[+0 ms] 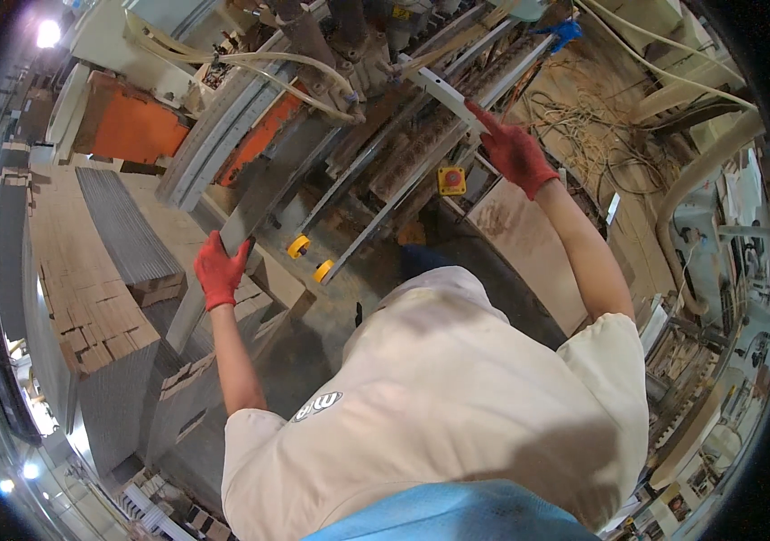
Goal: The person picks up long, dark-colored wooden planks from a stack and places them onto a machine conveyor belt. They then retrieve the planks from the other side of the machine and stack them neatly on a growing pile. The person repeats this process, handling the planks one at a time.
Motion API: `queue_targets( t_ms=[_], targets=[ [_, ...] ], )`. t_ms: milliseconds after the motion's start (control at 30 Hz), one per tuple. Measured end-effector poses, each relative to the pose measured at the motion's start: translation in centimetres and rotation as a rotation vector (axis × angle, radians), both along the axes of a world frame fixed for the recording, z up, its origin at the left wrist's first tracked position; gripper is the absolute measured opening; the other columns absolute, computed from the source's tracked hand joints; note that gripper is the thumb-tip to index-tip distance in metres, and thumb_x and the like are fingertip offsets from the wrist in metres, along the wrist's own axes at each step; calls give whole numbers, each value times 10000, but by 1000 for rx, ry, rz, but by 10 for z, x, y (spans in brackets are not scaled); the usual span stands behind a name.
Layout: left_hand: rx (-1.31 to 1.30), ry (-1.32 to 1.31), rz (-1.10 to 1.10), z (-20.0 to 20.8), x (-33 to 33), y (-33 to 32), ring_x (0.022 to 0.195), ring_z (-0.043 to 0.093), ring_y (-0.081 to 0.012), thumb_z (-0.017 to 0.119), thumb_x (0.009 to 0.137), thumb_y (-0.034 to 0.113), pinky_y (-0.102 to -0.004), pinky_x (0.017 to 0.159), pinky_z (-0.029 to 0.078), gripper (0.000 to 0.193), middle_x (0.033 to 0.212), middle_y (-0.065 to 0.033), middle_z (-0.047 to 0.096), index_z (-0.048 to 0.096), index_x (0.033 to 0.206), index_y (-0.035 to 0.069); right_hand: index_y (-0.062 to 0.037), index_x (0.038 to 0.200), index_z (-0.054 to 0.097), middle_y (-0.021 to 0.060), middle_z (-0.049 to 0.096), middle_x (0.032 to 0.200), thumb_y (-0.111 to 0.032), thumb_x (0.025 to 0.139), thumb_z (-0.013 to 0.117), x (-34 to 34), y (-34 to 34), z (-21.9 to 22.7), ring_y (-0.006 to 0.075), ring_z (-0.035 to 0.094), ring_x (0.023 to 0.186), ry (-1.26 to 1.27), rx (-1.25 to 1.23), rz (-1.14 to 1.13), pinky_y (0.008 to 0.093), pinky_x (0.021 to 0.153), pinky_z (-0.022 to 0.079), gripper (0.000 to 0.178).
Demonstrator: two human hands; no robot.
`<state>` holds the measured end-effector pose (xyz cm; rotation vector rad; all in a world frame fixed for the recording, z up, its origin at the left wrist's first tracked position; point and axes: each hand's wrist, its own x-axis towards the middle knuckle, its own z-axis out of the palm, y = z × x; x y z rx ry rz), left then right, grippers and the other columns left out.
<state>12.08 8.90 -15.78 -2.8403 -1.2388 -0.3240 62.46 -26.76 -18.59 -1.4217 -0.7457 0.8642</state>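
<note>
Left hand (220,270) on the grey board (263,194), right hand (518,153) at the pale bar (439,88).
My left, at nine o'clock, seems to grip the board's end at ten; my right, between one and two, stretches a finger to the bar, grip unclear. I'd keep the board square and steady.

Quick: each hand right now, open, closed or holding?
Left hand: at the end of a grey board; grip can't be told.
Right hand: index finger extended at a pale bar; grip can't be told.
</note>
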Motion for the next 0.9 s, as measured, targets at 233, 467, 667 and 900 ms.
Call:
queue_targets(
  t_ms=[233,467,667,900],
  targets=[
    [-13,-30,3,-10,-5,3,887,675,-427,798,815,511,-527,711,520,544,938,-180,696,574,1021,60,-362,1646,251,236,696,904,-189,1047,500,-3,-4,16,415,614,657,-735,-389,24,489,642,497,672],
    [36,-44,-35,-9,1,10,853,672,-438,793,822,531,-532,706,513,545,909,-196,690,581,1004,63,-394,1599,362,170,699,1222,-161,1037,512,23,-10,-41,398,673,884,149,31,82,438,761,541,626],
    [-12,-38,30,-8,-1,4,889,669,-441,790,823,536,-529,733,510,543,943,-203,695,596,989,57,-311,1625,332,148,623,1387,-132,1042,490,-10,4,23,321,622,1136,-487,-419,27,400,928,481,630],
    [-74,-52,20,2,16,-2,939,664,-449,786,820,544,-522,773,512,560,993,-221,700,641,1029,44,-86,1607,382,20,324,1700,-196,1107,353,19,2,-44,142,182,1568,718,299,40,302,1229,104,513]
  ],
)
